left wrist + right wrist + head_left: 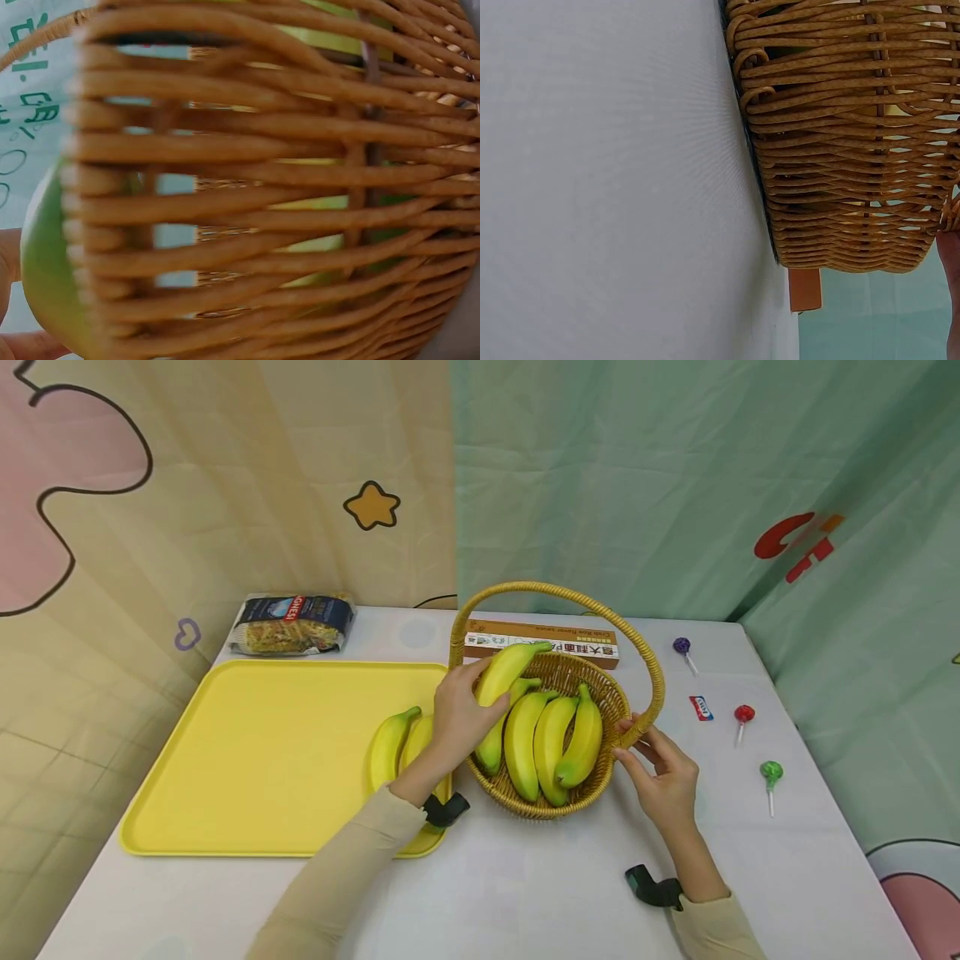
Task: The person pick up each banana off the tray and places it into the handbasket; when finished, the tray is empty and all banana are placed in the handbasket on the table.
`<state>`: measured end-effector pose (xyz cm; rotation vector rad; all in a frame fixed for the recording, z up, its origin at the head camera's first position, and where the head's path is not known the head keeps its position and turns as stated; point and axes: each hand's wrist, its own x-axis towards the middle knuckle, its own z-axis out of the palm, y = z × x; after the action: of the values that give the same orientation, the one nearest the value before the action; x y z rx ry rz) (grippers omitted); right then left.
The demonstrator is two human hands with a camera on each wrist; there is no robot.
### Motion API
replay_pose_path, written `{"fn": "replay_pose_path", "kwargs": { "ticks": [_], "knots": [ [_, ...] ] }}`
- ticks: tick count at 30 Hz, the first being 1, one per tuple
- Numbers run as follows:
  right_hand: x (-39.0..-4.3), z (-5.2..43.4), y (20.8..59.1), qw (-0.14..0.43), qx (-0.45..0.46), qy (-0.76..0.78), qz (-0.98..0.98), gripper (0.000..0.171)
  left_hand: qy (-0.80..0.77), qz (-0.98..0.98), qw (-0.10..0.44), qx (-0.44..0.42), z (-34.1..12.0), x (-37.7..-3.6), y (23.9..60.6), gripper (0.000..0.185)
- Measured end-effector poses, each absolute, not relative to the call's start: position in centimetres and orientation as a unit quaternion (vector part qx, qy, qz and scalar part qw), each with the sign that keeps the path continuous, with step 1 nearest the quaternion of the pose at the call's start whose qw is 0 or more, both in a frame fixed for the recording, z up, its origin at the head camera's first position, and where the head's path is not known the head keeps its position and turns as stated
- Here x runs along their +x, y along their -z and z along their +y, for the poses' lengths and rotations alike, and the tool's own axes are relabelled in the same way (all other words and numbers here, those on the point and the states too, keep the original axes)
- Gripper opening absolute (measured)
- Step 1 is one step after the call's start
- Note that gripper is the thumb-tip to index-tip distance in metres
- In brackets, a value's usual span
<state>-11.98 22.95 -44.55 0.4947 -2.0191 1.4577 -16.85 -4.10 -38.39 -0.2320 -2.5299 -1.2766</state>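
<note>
My left hand (459,714) grips a yellow banana (512,667) at the left rim of a round wicker basket (536,811). Inside the basket lie several more bananas (551,739), side by side. In the left wrist view, the woven wall (247,172) fills most of the picture, with the banana's green end (46,262) beside it. On the right, my right hand (667,777) pinches the foot of the basket's arched handle (558,589) between thumb and fingers. The right wrist view shows the basket's side (840,150) standing on the white table.
Left of the basket is a yellow tray (247,752), with bananas (390,745) at its right edge, partly behind my left arm. A pasta bag (294,625) and a long box (600,647) stand at the back. Several lollipops (744,713) and a small wrapped sweet (701,708) lie right.
</note>
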Motion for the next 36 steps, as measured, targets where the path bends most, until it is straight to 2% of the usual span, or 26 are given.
{"fn": "replay_pose_path", "kwargs": {
  "ticks": [14,36],
  "knots": [
    [-11.9,23.0,44.5,0.296,0.185,-0.548,-0.760,0.059,0.429,-0.895,0.108,-0.052,-3.7,-18.2,40.7,0.057],
    [-12.0,23.0,44.6,0.300,0.198,-0.554,-0.751,0.059,0.368,-0.915,0.152,-0.067,-3.6,-17.1,41.2,0.049]
  ]
}}
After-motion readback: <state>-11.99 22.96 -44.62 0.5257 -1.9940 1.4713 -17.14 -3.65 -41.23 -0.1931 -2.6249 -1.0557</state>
